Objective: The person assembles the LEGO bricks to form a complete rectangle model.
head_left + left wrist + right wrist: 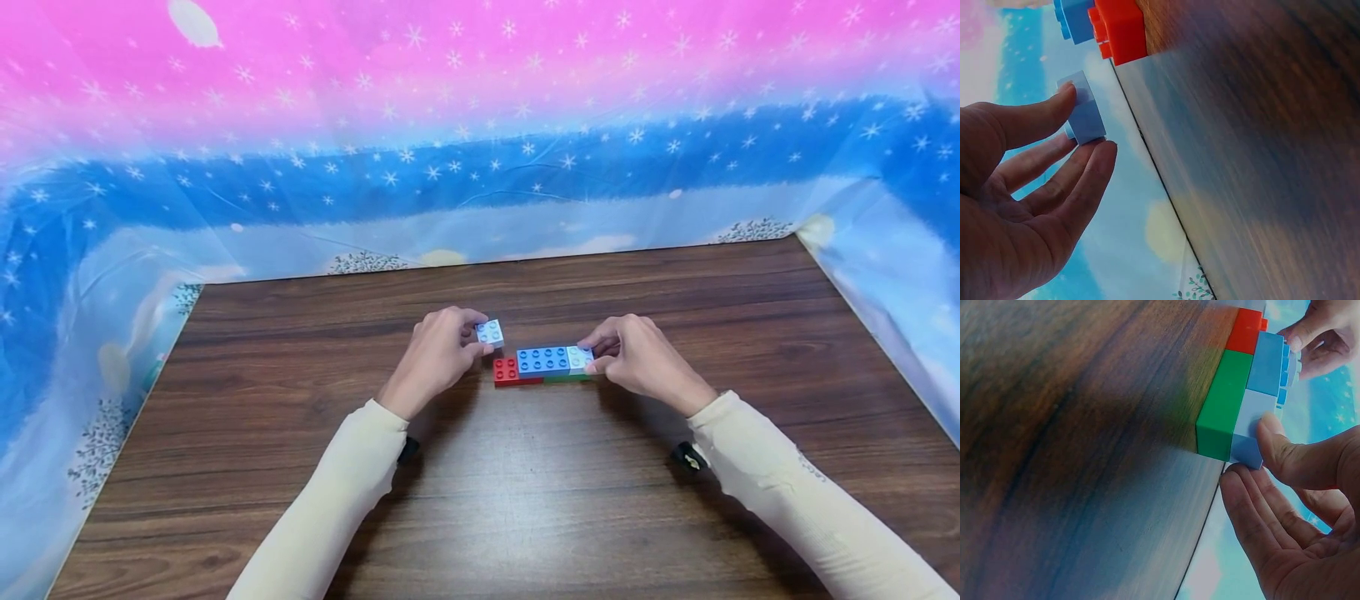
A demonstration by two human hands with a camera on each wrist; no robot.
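Note:
My left hand [441, 352] pinches a small white brick [490, 333] with four studs, thumb on one side and fingers on the other. The brick is held up just behind and left of a low row of bricks on the table. In that row a red brick [506, 372] and a green brick [1224, 406] form the bottom layer. A longer blue brick [543, 362] and another white brick [1252, 415] sit on top, leaving red studs bare at the left end. My right hand [637, 354] grips that white brick at the right end, thumb and fingers on opposite sides.
The bricks stand on a dark wood-grain table [300, 417]. Behind and beside it hangs a pink and blue cloth [480, 167] with snowflakes, meeting the table's far edge. Dark bands [688, 457] show under both wrists, below cream sleeves [795, 483].

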